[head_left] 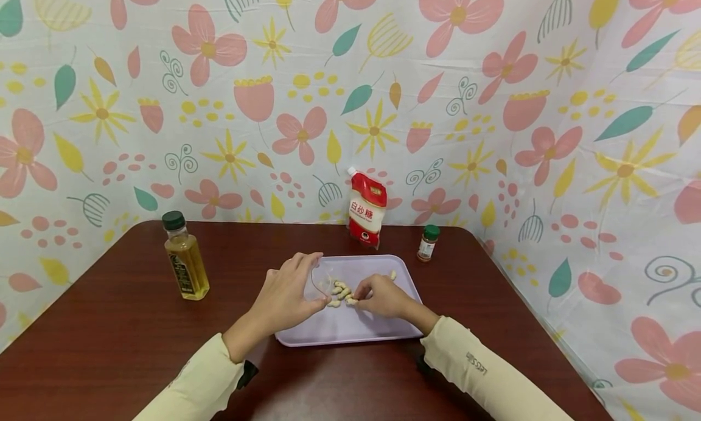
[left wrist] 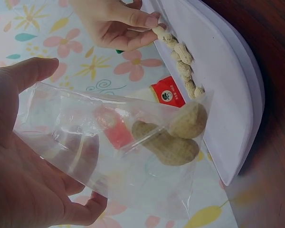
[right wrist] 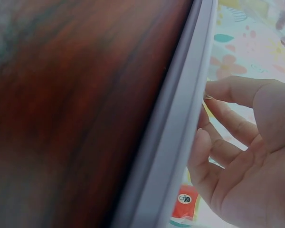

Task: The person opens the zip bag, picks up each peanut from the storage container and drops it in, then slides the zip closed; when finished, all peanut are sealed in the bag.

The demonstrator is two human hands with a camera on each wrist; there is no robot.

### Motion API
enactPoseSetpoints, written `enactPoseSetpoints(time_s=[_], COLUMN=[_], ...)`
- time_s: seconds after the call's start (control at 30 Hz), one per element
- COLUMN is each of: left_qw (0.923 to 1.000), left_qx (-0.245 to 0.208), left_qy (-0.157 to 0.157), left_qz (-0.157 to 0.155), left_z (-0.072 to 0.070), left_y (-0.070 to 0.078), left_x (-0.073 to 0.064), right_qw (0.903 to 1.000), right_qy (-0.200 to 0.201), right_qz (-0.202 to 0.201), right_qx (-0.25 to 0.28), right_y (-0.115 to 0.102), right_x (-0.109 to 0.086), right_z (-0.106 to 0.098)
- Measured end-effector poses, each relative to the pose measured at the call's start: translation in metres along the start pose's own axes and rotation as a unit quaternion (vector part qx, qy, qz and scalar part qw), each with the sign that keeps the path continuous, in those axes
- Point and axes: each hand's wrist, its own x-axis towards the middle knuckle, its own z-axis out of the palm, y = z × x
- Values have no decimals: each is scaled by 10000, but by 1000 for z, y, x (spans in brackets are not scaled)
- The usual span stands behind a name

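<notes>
My left hand (head_left: 292,287) holds a clear plastic bag (left wrist: 69,114) open between thumb and fingers, over the left part of a pale purple tray (head_left: 350,327). Inside the bag, the left wrist view shows a couple of unshelled peanuts (left wrist: 166,145) at its bottom. Just right of the bag, a small group of peanuts (head_left: 339,289) lies on the tray. My right hand (head_left: 381,296) is low over the tray, pinching a peanut (left wrist: 161,34) at the edge of that group between thumb and fingertips. In the right wrist view the tray's rim partly hides those fingertips.
A single peanut (head_left: 393,275) lies near the tray's far right. Behind the tray stands a red and white sugar pouch (head_left: 367,211); a small green-capped jar (head_left: 428,243) is to its right. An oil bottle (head_left: 187,260) stands on the left of the dark wooden table (head_left: 109,323).
</notes>
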Motion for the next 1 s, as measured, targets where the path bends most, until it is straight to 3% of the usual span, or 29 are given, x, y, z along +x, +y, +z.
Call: enactPoseSetpoints(time_s=[0.5,0.8,1.0], left_qw=[9999,9999,9999], left_qx=[27,67,102], left_qy=[-82,-75,-45], left_qz=[-88,-73,-20], left_z=[1,2,2], left_y=[2,3,3], left_x=[0,-1,-1], right_qw=[9974,9939,9918], right_qy=[352,554,789], right_qz=[-182,-153,-341], right_qx=[607,942,949], right_y=[-1,-15,-23], right_x=[-6,-13,-16], right_z=[-6,-14,-21])
